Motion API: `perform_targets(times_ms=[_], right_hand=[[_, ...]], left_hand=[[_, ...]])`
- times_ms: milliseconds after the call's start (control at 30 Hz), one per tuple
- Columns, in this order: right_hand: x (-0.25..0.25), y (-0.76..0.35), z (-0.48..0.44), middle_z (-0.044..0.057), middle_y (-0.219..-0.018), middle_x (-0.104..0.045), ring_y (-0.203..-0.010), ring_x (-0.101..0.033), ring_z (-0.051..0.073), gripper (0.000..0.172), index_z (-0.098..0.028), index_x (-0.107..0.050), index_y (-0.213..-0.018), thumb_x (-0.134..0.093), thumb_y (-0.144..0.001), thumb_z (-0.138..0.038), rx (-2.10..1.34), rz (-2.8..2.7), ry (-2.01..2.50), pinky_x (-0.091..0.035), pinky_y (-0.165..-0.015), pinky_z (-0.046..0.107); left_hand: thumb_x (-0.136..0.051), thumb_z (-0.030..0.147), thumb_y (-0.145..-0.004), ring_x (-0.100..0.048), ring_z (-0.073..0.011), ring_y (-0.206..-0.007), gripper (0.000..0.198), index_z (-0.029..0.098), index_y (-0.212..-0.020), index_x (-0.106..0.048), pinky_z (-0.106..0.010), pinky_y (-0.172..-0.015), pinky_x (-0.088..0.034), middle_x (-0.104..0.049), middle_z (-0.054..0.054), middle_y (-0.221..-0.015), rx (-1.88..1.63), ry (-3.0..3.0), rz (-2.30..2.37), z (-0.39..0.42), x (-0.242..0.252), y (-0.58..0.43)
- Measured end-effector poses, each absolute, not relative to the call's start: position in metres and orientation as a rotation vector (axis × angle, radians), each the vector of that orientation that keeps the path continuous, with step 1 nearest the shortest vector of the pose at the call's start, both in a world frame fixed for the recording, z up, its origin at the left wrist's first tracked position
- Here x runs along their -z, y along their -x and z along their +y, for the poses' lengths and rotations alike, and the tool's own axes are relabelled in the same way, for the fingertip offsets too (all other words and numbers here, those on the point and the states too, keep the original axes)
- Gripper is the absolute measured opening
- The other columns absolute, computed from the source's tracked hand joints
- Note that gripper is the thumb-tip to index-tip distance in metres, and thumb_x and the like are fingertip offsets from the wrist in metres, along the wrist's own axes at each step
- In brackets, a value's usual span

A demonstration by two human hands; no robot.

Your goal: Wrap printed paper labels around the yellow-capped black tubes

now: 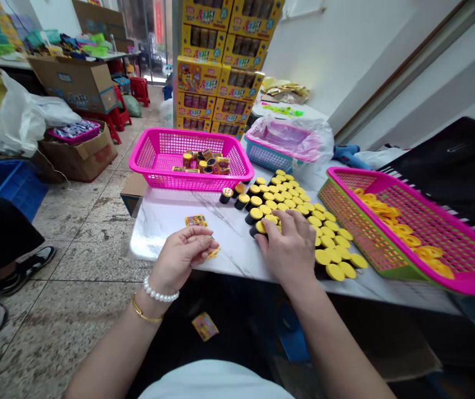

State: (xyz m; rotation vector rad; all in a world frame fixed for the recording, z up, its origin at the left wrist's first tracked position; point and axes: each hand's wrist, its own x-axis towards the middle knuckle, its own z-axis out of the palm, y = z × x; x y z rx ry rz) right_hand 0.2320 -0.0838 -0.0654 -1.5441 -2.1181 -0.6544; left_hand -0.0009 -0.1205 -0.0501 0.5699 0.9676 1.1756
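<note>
Pinched together, thumb against fingers, is how the left hand (189, 246) is held in the head view, right beside a printed wrapper (213, 253); whether anything thin is caught between the tips cannot be told. Over to the right hand (291, 244) now: half spread, palm down, laid over the near-left part of the yellow-capped cylinders (304, 209), and whether one is firmly gripped is hidden. These are packed close on the table (166, 233), to the near right of the pink basket (137, 160) and left of the yellow rings (399, 230). Careful here: a cylinder would best be taken by its side, from the outer edge, and lifted straight, lest its neighbours be toppled. At the left, a single wrapper should be handled lightly by its edge, so that no crease is made. Another wrapper (205, 326) is seen below the table's near edge, easily lost.
</note>
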Motion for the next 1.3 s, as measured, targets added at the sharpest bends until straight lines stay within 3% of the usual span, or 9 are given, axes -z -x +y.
perform_targets(times_ms=[133,300,467,567,667,767,1033,1167,1300], right_hand=[[0.071,-0.227,-0.087,0.016,-0.118,-0.068,-0.118,-0.054,0.037,0.017,-0.019,-0.069,-0.100,-0.068,-0.084,-0.021,0.564,-2.070,1.481,-0.041,-0.096,0.053],[0.057,-0.227,-0.113,0.010,-0.099,-0.069,-0.092,-0.063,0.027,0.022,-0.021,-0.063,-0.102,-0.069,-0.081,-0.022,0.098,-1.955,1.262,-0.051,-0.086,0.043],[0.083,-0.243,-0.182,0.005,-0.092,-0.066,-0.083,-0.064,0.020,0.024,-0.022,-0.065,-0.096,-0.066,-0.073,-0.016,-1.316,-1.891,0.950,-0.052,-0.074,0.033],[0.142,-0.251,-0.228,0.003,-0.080,-0.064,-0.068,-0.059,0.016,0.022,-0.019,-0.066,-0.092,-0.065,-0.070,-0.024,-2.075,-1.197,1.062,-0.047,-0.058,0.026],[0.196,-0.258,-0.254,0.000,-0.075,-0.061,-0.062,-0.057,0.013,0.027,-0.020,-0.065,-0.092,-0.066,-0.069,-0.034,-2.029,-0.357,1.141,-0.044,-0.055,0.023],[0.216,-0.260,-0.258,0.000,-0.075,-0.061,-0.064,-0.061,0.013,0.028,-0.019,-0.065,-0.090,-0.068,-0.068,-0.035,-1.933,-0.092,1.061,-0.046,-0.056,0.023],[0.192,-0.241,-0.238,0.002,-0.076,-0.066,-0.067,-0.065,0.016,0.024,-0.018,-0.066,-0.095,-0.069,-0.074,-0.029,-2.134,-0.482,0.874,-0.055,-0.053,0.025],[0.171,-0.230,-0.227,0.000,-0.080,-0.066,-0.064,-0.064,0.014,0.027,-0.018,-0.064,-0.098,-0.072,-0.073,-0.025,-2.143,-0.696,0.809,-0.057,-0.059,0.029],[0.152,-0.221,-0.221,-0.004,-0.074,-0.061,-0.064,-0.057,0.009,0.024,-0.018,-0.065,-0.095,-0.073,-0.072,-0.020,-2.081,-0.956,0.867,-0.049,-0.063,0.023]], left_hand=[[-0.085,0.034,-0.067,-0.061,-0.0101,-0.060,0.030,0.016,-0.081,-0.066,-0.021,-0.058,-0.049,-0.067,-0.001,-0.068,-1.401,-0.759,1.095,-0.130,0.053,-0.004],[-0.069,0.027,-0.085,-0.057,-0.0103,-0.052,0.013,0.018,-0.075,-0.069,-0.021,-0.051,-0.044,-0.066,-0.001,-0.062,-1.191,-1.401,1.208,-0.174,0.072,0.005],[-0.066,0.025,-0.087,-0.064,-0.0149,-0.062,0.010,0.020,-0.082,-0.073,-0.025,-0.059,-0.049,-0.071,-0.005,-0.068,-0.806,-1.899,1.094,-0.190,0.106,0.010],[-0.064,0.024,-0.090,-0.068,-0.0172,-0.069,0.011,0.020,-0.086,-0.073,-0.028,-0.067,-0.052,-0.074,-0.006,-0.075,-0.775,-2.067,1.097,-0.190,0.128,0.012],[-0.063,0.022,-0.091,-0.069,-0.0174,-0.070,0.009,0.020,-0.089,-0.072,-0.028,-0.068,-0.053,-0.075,-0.006,-0.079,-0.846,-2.165,1.226,-0.190,0.140,0.017],[-0.067,0.016,-0.088,-0.069,-0.0180,-0.073,0.009,0.020,-0.094,-0.072,-0.029,-0.071,-0.052,-0.076,-0.005,-0.083,-1.039,-2.260,1.314,-0.189,0.132,0.020],[-0.071,0.016,-0.084,-0.058,-0.0138,-0.061,0.010,0.021,-0.091,-0.075,-0.028,-0.066,-0.048,-0.070,-0.001,-0.074,-1.453,-2.172,1.681,-0.162,0.073,0.003],[-0.071,0.027,-0.086,-0.061,-0.0148,-0.068,0.009,0.020,-0.087,-0.077,-0.028,-0.069,-0.049,-0.070,-0.003,-0.082,-1.332,-2.129,1.827,-0.138,0.075,-0.003],[-0.068,0.030,-0.089,-0.062,-0.0166,-0.074,0.015,0.019,-0.079,-0.072,-0.029,-0.073,-0.049,-0.066,-0.003,-0.080,-1.137,-2.205,1.852,-0.124,0.085,-0.004]])
